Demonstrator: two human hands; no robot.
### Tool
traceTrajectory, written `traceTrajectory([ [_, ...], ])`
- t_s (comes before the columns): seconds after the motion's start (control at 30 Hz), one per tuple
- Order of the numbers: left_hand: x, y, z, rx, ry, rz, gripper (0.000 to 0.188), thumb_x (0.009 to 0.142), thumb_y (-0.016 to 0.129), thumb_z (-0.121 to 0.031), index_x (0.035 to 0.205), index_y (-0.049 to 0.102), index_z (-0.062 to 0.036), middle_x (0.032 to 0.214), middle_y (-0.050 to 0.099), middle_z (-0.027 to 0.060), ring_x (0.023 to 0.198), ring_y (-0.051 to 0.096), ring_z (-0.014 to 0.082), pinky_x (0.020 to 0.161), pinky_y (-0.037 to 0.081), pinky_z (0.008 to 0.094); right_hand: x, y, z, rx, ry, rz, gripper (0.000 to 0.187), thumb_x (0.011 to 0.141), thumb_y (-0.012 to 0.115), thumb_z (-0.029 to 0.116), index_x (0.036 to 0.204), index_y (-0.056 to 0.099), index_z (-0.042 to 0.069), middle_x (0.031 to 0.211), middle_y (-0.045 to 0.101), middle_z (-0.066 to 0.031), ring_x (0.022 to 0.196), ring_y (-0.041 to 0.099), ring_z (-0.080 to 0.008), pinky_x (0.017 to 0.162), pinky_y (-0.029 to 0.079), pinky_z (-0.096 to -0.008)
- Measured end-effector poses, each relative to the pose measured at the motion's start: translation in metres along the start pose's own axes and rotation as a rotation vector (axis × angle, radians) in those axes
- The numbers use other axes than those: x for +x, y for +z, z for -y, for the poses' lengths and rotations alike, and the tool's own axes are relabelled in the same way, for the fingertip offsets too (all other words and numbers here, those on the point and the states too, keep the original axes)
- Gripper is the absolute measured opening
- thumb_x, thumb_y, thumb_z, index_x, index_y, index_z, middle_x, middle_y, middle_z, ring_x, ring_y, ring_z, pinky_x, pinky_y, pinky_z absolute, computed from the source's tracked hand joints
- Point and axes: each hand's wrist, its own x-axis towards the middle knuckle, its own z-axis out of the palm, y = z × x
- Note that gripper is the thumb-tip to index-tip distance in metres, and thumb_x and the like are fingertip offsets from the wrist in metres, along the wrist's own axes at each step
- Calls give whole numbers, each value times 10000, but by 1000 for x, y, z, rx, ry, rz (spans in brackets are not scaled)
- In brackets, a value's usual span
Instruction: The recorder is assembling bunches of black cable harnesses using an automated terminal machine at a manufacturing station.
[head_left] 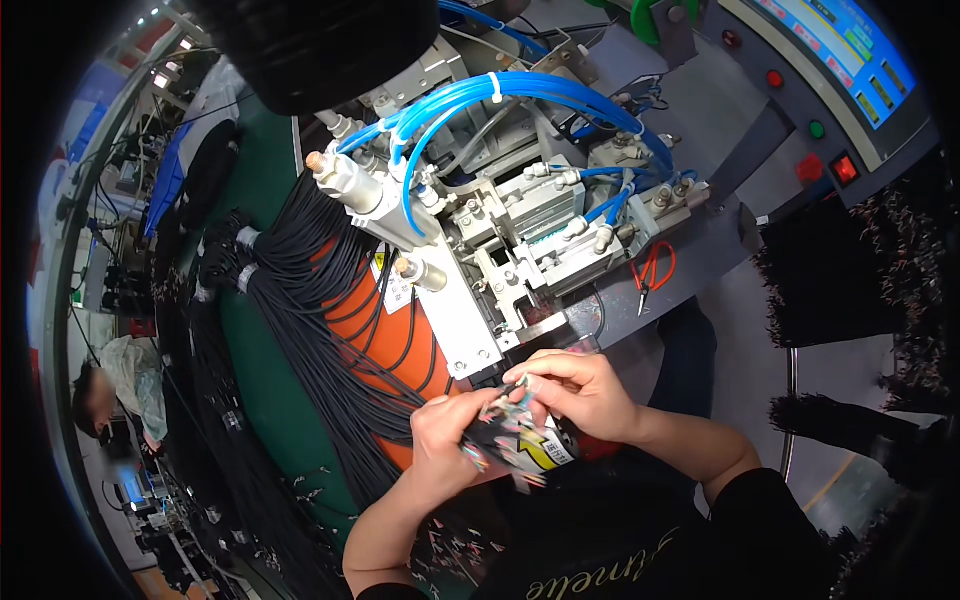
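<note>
My left hand and my right hand meet in front of the machine, fingers pinched around thin multicoloured wire ends. The wires are slightly blurred, and more coloured tips stick out below my left fingers. Just under the hands sits a white label with a yellow arrow. Beyond my fingertips stands the metal pneumatic machine, its white plate reaching almost to my hands. Which single wire each hand grips is too small to tell.
Black cables fan across an orange surface and green mat on the left. Blue air hoses arch over the machine. Red-handled snips lie right. Cable bundles hang far right, below a screen. Someone sits far left.
</note>
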Motion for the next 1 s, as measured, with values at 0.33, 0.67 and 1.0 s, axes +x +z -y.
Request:
traceTrajectory([
  [0.33,17,-10,-9,4,146,123,425,639,777,-106,1037,652,-20,726,643,101,609,624,263,586,448,328,8,-14,6,-150,-18,207,203,909,651,9,1111,665,-10,948,660,-90,668,634,-97,554,454,-219],
  [0.67,10,11,-19,222,150,-111,310,666,754,-137,917,618,-18,691,610,63,585,601,234,561,399,337,-1,13,3,-835,-659,-115,196,930,645,76,1089,667,-37,945,638,-90,812,638,-120,668,506,-278],
  [1.0,15,-1,-9,-100,52,26,232,730,739,-85,922,630,-12,739,656,65,614,629,213,572,443,309,10,-16,14,252,206,195,204,957,605,45,1131,674,-35,978,656,-91,775,647,-108,648,500,-206],
])
